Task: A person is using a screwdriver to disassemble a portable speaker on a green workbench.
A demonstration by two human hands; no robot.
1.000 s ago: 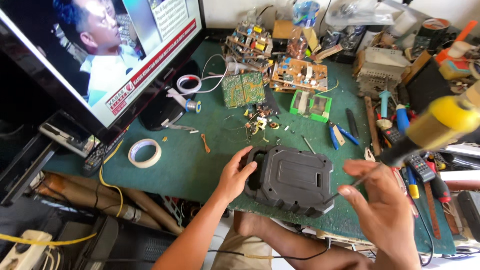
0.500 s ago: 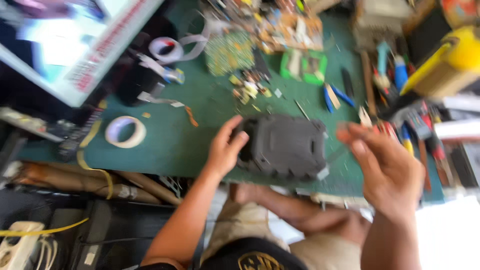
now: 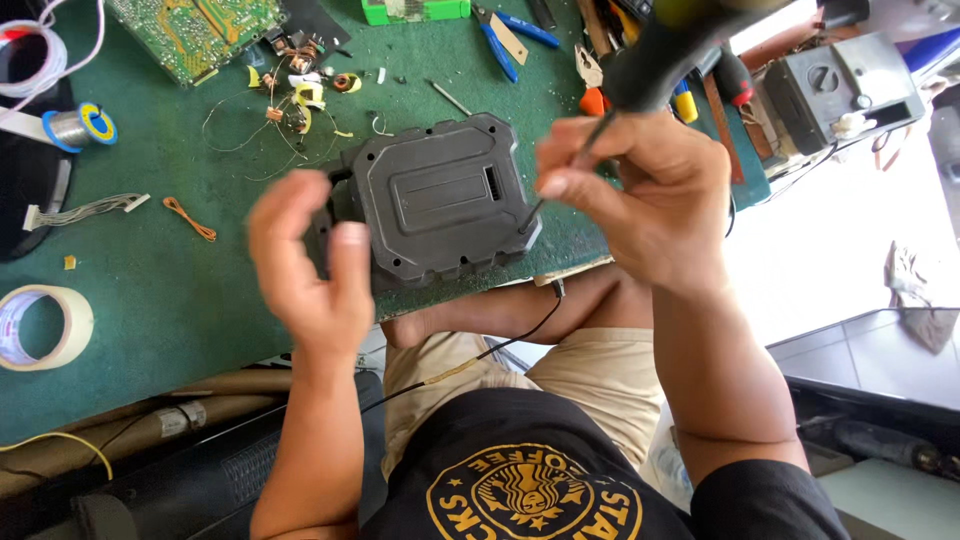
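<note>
Dark grey ribbed plastic housing (image 3: 440,200) sits mid-frame at the green mat's (image 3: 180,290) near edge, right hand (image 3: 640,200) pinching the black-handled screwdriver (image 3: 655,60) into its corner, left hand (image 3: 310,265) spread, barely bracing: housing may slide, tip could slip.

A green-covered workbench (image 3: 180,270) carries the clutter of an electronics repair: a green circuit board (image 3: 195,30) at the top left, loose copper coils and wire scraps (image 3: 295,95) beside it, a roll of pale tape (image 3: 38,327) at the left edge, and a spool of solder (image 3: 78,126) above it. Blue-handled pliers (image 3: 508,38) lie near the top, a grey metal box (image 3: 845,90) at the right, and an orange wire (image 3: 190,218) apart.
</note>
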